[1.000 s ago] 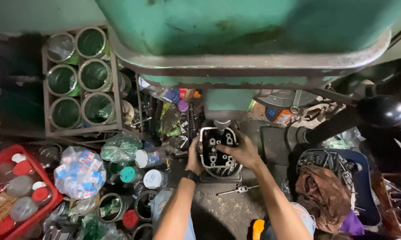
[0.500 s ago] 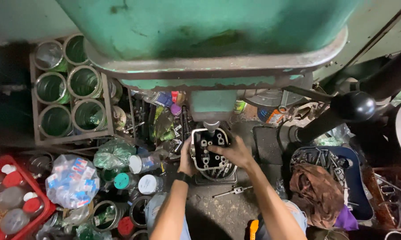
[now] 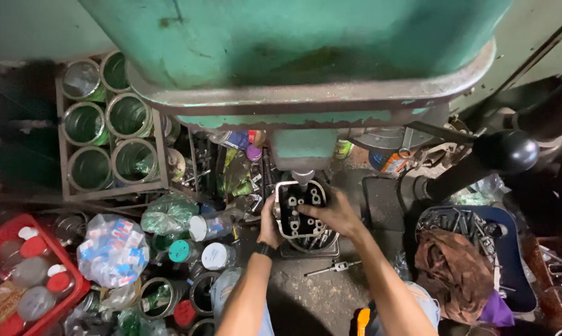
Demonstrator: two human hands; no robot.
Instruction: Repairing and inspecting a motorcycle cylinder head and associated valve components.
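Note:
A dark metal engine part [image 3: 301, 208] with several round holes sits under the spindle [image 3: 303, 178] of a big green drill press [image 3: 306, 56]. My left hand [image 3: 269, 225] grips the part's left edge; a black band is on that wrist. My right hand [image 3: 332, 213] lies over the part's right side, fingers spread on its top face. The part rests on a round slotted table [image 3: 312, 244] of the machine.
A rack of open green tins [image 3: 110, 134] stands at the left. A red crate [image 3: 29, 274] of capped jars, plastic bags and cans crowd the lower left. A black lever knob [image 3: 506, 151] juts at right, above a blue tray with a brown rag [image 3: 458, 267]. A small tool [image 3: 332, 268] lies below.
The view has shifted right and slightly down. Both hands stay on the metal part, which now sits closer under the spindle.

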